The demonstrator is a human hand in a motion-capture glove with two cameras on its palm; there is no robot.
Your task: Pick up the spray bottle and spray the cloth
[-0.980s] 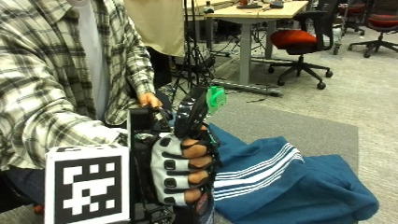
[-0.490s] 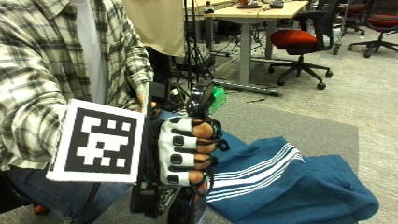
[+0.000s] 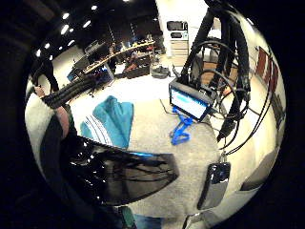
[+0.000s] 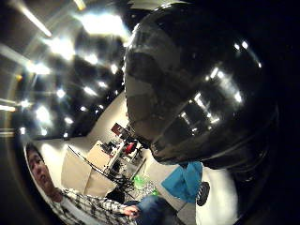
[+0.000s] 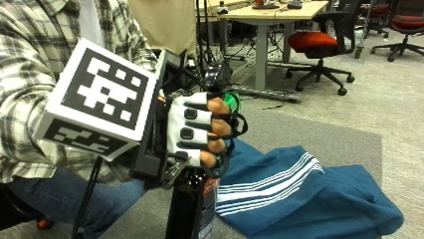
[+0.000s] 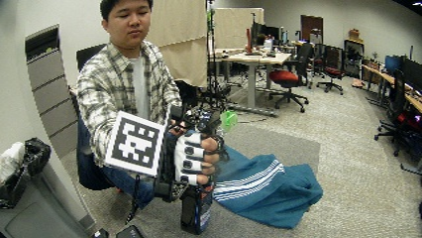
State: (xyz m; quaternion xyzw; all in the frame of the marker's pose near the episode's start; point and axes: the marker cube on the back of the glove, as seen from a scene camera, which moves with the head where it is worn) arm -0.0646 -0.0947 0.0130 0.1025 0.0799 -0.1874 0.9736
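Right hand point(image 5: 199, 137) has risen over the last second, fingers wrapped around the dark spray bottle point(image 5: 192, 209) at frame centre-left (green nozzle on top). Teal cloth point(image 5: 311, 199) lies lower right on the bench; spraying looks imminent.

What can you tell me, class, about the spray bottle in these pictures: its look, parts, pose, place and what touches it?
The spray bottle is dark and glossy, with a printed label on its side and a green nozzle part at the top. It stands upright, lifted above the grey surface beside the teal striped cloth. The gloved right hand grips its neck, fingers curled round it.
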